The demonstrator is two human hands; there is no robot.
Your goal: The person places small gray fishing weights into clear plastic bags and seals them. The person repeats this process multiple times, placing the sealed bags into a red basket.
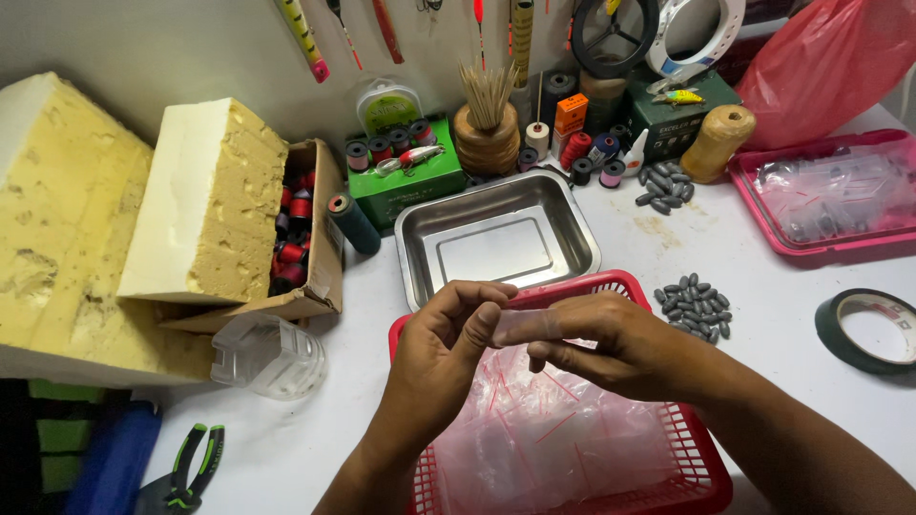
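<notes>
Two hands work at one small clear bag above a red basket.

Both hands meet near the middle of the table: the left hand (448, 329) and the right hand (611, 343) pinch a small clear bag (520, 324) between thumbs and fingers, right over the red basket (668, 477) full of more bags. It looks like the bag's mouth is being pulled open. A steel tray (496, 238) sits just beyond, and grey sinkers (695, 305) lie to the right.

Two bare hands (534, 339), bare forearms, no sleeves, no rings
</notes>
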